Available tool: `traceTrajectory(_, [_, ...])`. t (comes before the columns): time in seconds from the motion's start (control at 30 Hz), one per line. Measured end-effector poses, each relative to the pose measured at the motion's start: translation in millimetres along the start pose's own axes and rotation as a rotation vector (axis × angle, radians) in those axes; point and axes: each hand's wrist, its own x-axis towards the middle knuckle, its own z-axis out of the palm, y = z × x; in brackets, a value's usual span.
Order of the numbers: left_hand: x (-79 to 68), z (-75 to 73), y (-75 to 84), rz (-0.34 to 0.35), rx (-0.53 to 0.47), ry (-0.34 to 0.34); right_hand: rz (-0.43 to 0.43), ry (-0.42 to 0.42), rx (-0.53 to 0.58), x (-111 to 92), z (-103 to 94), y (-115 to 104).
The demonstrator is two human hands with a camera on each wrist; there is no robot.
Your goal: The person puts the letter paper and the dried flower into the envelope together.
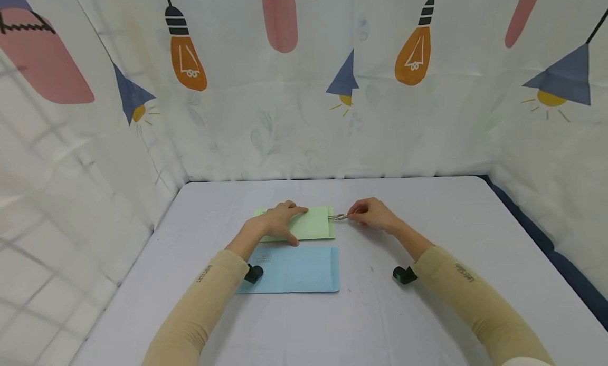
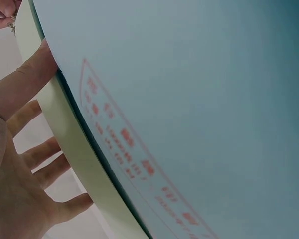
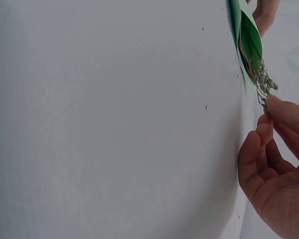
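Observation:
A pale green envelope [image 1: 311,223] lies flat on the table, its right end gaping with darker green inside in the right wrist view. My left hand [image 1: 280,221] rests across its left part with fingers spread, the thumb by the near edge and the index finger along the far side. My right hand [image 1: 372,214] pinches the end of a bunched, thin silvery chain [image 3: 265,82] between thumb and fingertips. The other end of the chain reaches into the envelope's mouth, where that part is hidden. A light blue envelope [image 1: 299,271] lies just in front, below my left wrist.
The table [image 1: 380,324] has a white cover. A patterned white curtain [image 1: 304,134] hangs along its back and sides. Black wrist cameras [image 1: 404,275] sit on both forearms, the left one overlapping the blue envelope in the head view.

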Motion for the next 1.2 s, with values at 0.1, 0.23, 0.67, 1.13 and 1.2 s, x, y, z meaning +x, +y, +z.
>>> traceTrajectory(0.1, [0.8, 1.1, -0.5, 0.005, -0.002, 0.000, -0.007, -0.006, -0.008, 1, 4.0, -3])
traceTrajectory(0.23, [2.1, 1.8, -1.3, 0.011, -0.009, 0.004, -0.022, -0.006, -0.010, 3, 8.6, -8])
traceTrajectory(0.67, [4.7, 1.2, -2.7, 0.008, -0.008, 0.005, -0.035, -0.003, 0.004, 9, 19.4, -17])
traceTrajectory(1.13, [0.5, 2.9, -5.5, 0.008, -0.037, 0.006, -0.035, 0.000, -0.001, 16, 32.7, -22])
traceTrajectory(1.2, [0.4, 3.4, -5.6, 0.007, -0.034, 0.005, -0.028, 0.007, 0.004, 16, 34.2, -24])
